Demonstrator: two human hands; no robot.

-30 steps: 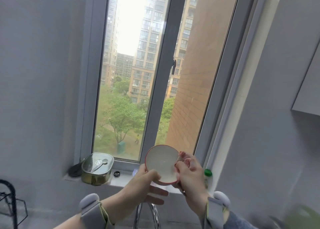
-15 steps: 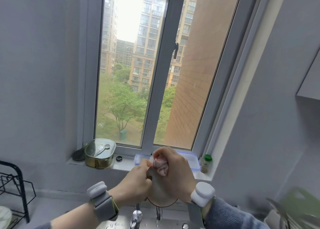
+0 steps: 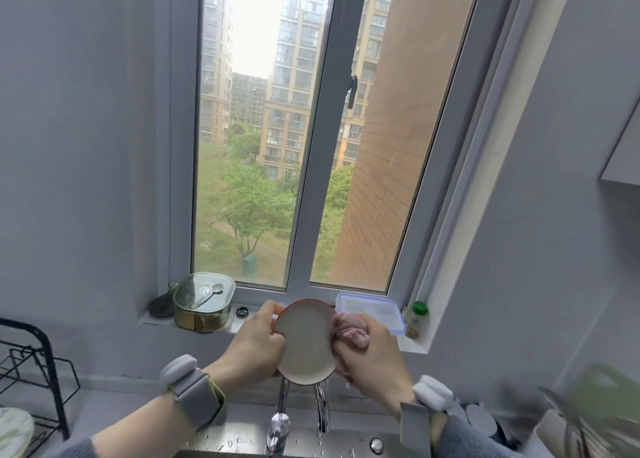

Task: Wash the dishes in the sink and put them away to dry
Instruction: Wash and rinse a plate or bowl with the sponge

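The bowl (image 3: 304, 343) sits between the hands: left hand (image 3: 258, 345) left, right hand (image 3: 372, 357) right, faucet (image 3: 282, 419) below, windowsill (image 3: 408, 345) behind.

Head camera faces forward at the window (image 3: 311, 128), close above the hands.

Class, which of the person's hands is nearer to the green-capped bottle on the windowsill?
Right. The right hand is just left of the bottle; the left hand is beyond the bowl.

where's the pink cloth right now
In the head view the pink cloth is bunched in the right hand, pressed against the right edge of the bowl above the faucet, just below the windowsill.
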